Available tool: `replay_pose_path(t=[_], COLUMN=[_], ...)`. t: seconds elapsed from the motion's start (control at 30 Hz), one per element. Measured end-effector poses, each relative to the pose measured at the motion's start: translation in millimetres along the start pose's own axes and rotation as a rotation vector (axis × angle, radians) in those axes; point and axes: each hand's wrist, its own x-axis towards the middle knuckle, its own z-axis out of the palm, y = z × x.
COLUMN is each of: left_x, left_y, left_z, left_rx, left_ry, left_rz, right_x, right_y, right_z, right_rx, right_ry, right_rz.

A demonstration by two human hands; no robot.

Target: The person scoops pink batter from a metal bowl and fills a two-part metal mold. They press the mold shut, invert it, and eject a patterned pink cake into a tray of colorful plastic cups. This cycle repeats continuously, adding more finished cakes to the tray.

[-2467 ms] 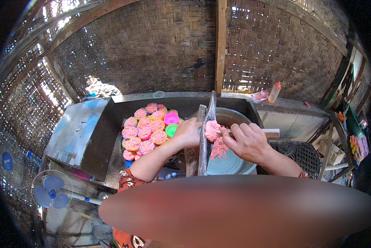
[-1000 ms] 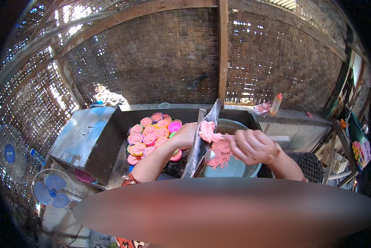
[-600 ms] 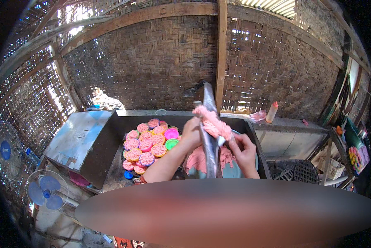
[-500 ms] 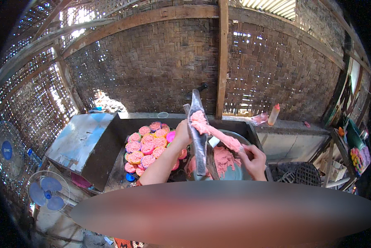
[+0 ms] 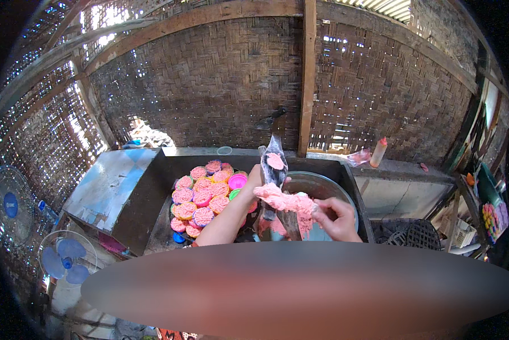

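My left hand (image 5: pixel 256 177) is closed around a long, dark, shiny piece (image 5: pixel 267 146), pointed at the top, with a pink dab on its face; its exact kind is unclear. In my closed right hand (image 5: pixel 339 220) is a long tool (image 5: pixel 285 199) thickly coated in pink cream, lying across the lower part of the dark piece. Pink cream also hangs near those fingers. Below both hands is a wide basin (image 5: pixel 349 195) with pink cream in it. By my left forearm sit several colourful cups (image 5: pixel 202 197) topped with ruffled pink; a magenta cup (image 5: pixel 238 181) shows its inside.
A wooden bar (image 5: pixel 292 225) stands over the basin. The dark worktop has a raised rim (image 5: pixel 359 198). At the left is a blue-white metal box (image 5: pixel 110 178), with fans (image 5: pixel 68 263) beside it. A red-capped bottle (image 5: pixel 378 153) stands on the back ledge, before a woven wall.
The coated tool has swung from slanting down rightward to nearly level and moved lower and left. The dark piece has dropped lower, with less pink on its face. My right hand shifted slightly left.
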Motion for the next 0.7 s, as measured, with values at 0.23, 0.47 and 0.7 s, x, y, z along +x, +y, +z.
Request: replay_pose_path(t=[0.23, 0.47, 0.7], left_x=[-5, 6, -29], left_y=[19, 1, 49], left_z=[18, -19, -82], left_rx=[0.358, -0.866, -0.906], left_ry=[-0.012, 0.089, 0.155], left_rz=[0.094, -0.155, 0.117], right_x=[27, -9, -10], right_y=[23, 17, 57], right_z=[4, -6, -17], right_rx=[-0.55, 0.152, -0.59], right_ry=[0.275, -0.081, -0.037], right_rz=[-0.193, 0.238, 0.25])
